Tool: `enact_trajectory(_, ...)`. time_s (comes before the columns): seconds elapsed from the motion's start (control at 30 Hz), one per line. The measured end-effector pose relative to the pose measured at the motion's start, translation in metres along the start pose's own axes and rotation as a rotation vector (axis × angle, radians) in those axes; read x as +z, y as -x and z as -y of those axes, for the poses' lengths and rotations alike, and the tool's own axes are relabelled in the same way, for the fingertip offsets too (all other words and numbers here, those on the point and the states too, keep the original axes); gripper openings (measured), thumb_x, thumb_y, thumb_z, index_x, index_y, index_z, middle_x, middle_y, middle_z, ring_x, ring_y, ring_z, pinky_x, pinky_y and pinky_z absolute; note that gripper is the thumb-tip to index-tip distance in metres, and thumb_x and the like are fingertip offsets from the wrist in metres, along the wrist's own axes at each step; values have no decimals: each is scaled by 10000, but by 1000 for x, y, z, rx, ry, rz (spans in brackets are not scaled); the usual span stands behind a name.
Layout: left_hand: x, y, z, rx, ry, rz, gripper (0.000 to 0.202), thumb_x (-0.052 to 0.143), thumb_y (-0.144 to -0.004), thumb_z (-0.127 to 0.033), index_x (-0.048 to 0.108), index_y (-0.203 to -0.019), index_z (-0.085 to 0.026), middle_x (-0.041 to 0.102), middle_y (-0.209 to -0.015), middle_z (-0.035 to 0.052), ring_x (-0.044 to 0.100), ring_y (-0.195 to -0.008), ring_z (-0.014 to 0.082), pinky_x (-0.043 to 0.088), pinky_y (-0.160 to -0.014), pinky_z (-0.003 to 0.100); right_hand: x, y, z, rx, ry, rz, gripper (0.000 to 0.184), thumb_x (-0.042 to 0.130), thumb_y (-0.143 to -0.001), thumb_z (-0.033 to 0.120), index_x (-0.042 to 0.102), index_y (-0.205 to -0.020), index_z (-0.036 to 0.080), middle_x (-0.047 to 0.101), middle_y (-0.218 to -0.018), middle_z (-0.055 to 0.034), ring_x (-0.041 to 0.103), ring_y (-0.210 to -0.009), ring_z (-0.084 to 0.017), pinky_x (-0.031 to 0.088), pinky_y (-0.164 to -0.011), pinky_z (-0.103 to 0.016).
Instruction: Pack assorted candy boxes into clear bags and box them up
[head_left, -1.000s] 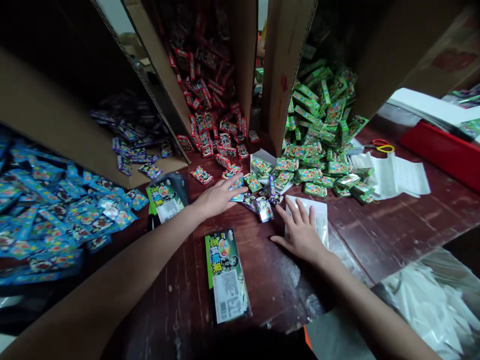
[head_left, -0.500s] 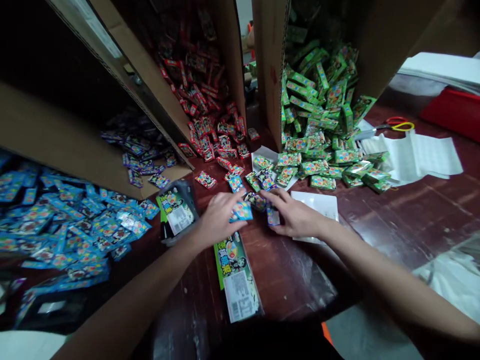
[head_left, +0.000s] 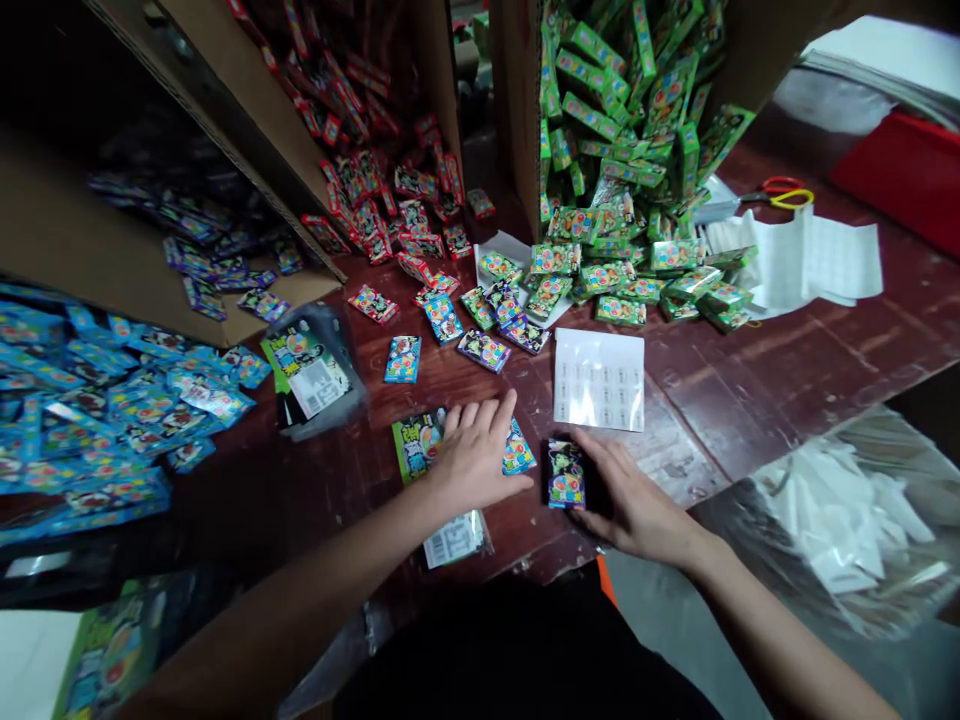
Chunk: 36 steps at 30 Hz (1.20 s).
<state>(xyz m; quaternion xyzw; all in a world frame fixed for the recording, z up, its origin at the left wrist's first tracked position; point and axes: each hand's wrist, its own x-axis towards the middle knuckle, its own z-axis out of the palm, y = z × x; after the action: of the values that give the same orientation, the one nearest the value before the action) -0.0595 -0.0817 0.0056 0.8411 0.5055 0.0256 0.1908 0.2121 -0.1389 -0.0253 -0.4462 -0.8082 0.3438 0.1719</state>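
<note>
My left hand (head_left: 476, 455) lies palm down with its fingers stretched out, over a small blue printed box (head_left: 519, 450) and a green-and-black printed plastic bag (head_left: 416, 440). Part of that box shows between the thumb and fingers; the rest is covered. My right hand (head_left: 626, 500) has its thumb and fingers at the side and ends of a small purple printed box (head_left: 565, 475), upright to my view on the table. Beyond my hands lie a loose blue box (head_left: 403, 358), another purple box (head_left: 484, 350) and several mixed ones.
Large cardboard cartons (head_left: 517, 120) spill red boxes (head_left: 373, 303), green boxes (head_left: 621, 310) and purple boxes. Blue boxes (head_left: 135, 400) heap at left, beside a stack of printed bags (head_left: 311, 370). A label sheet (head_left: 600, 380), scissors (head_left: 784, 193) and a clear bag of white scraps (head_left: 840, 520) are at right.
Both hands have come nearer to me, bringing the blue and purple boxes away from the loose pile. My left hand's fingers are now stretched out flat. The view has tilted down.
</note>
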Motion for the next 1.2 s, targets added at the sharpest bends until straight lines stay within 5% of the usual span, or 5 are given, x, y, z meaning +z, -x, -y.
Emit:
enact_trajectory(0.4,-3,85,11,45,33,-1,1206,806,-653,-692,187,-1596,-268,445,-1553,141,428,-1398,382,138,-1233,628,-2,-49,17,-298,180,189,1142,665,-839,675,25,-1636,166,299,-1641,-180,321,-1491,-346,362,-1205,-532)
enact_trajectory(0.57,-52,44,86,-91,-102,-218,807,638,-898,-421,249,-1574,-211,373,-1596,139,335,-1477,324,168,-1258,557,-28,-139,22,-320,395,28,780,582,-963,349,207,-1608,121,271,-1662,-154,286,-1508,-314,309,-1229,-490)
enact_trajectory(0.77,-78,-23,168,-155,-142,-51,984,767,-725,-371,297,-1545,-95,402,-1563,220,409,-1417,385,371,-1142,477,-16,-213,31,-95,491,1,633,653,-913,405,512,-1430,68,654,-1313,-229,572,-1247,-380,440,-1082,-526)
enact_trajectory(1.03,-47,3,95,-39,-80,-161,815,724,-746,-539,457,-1448,-221,581,-1357,107,525,-1224,341,345,-1079,506,-8,-137,20,242,31,42,551,424,-1020,436,346,-1501,180,761,-1095,-97,752,-858,-250,587,-767,-366)
enact_trajectory(1.2,-23,4,68,48,-18,-96,823,764,-743,-572,476,-1429,-221,578,-1357,106,521,-1206,329,348,-1051,498,-32,-132,25,168,483,34,764,632,-890,578,400,-1503,185,677,-1257,-175,658,-1109,-385,564,-844,-498)
